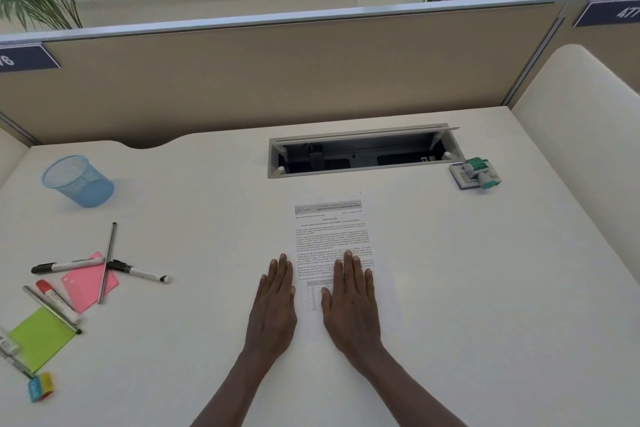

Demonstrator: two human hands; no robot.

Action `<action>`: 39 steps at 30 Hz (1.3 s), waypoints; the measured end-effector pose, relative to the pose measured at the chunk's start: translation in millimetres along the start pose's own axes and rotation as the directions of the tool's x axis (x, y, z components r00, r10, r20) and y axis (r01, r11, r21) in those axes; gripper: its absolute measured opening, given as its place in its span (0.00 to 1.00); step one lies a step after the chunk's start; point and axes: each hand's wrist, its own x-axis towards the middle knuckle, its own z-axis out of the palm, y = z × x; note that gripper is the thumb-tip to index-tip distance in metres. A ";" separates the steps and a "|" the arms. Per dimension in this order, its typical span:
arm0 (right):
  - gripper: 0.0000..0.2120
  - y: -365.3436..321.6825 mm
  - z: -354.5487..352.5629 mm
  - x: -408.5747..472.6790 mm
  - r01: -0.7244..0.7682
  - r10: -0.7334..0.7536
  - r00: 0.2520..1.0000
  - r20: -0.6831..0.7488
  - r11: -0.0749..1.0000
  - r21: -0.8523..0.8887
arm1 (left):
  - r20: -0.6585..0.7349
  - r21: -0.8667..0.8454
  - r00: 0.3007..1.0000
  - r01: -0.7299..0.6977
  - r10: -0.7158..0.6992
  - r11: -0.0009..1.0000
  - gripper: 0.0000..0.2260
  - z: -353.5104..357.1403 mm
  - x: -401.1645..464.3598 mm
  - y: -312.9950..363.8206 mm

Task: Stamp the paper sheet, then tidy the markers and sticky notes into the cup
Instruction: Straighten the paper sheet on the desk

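Note:
A printed paper sheet (332,236) lies flat in the middle of the white desk. My right hand (351,302) rests palm down on its lower half, fingers straight and together. My left hand (275,302) lies flat beside it at the sheet's left edge, holding nothing. A green stamp (479,173) sits on its ink pad (459,177) at the far right. At far left stands the blue mesh cup (79,181). Black markers (136,270), a red marker (55,298), thin pens (107,262), pink sticky notes (88,284) and green sticky notes (43,336) are scattered at the left.
An open cable tray (360,152) is sunk into the desk behind the sheet. A beige partition (277,80) closes the back. A small coloured block (41,386) and another marker (10,354) lie at the left front edge. A pale side panel (581,135) rises at right.

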 end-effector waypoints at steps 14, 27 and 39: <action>0.27 2.4 2.1 1.0 0.021 -0.021 1.000 -0.013 1.000 0.014 | -0.001 -0.013 1.000 0.002 -0.002 1.000 0.25 -1.2 0.4 1.1; 0.28 29.2 -31.2 13.5 -0.026 0.070 0.983 -0.171 0.968 0.250 | -0.031 -0.199 0.995 0.087 -0.095 0.976 0.23 -11.1 3.9 15.5; 0.14 160.4 -79.0 71.2 -0.185 0.330 0.863 -0.382 0.911 0.369 | -0.091 -0.205 0.991 -0.110 0.093 0.972 0.27 -1.6 84.8 121.4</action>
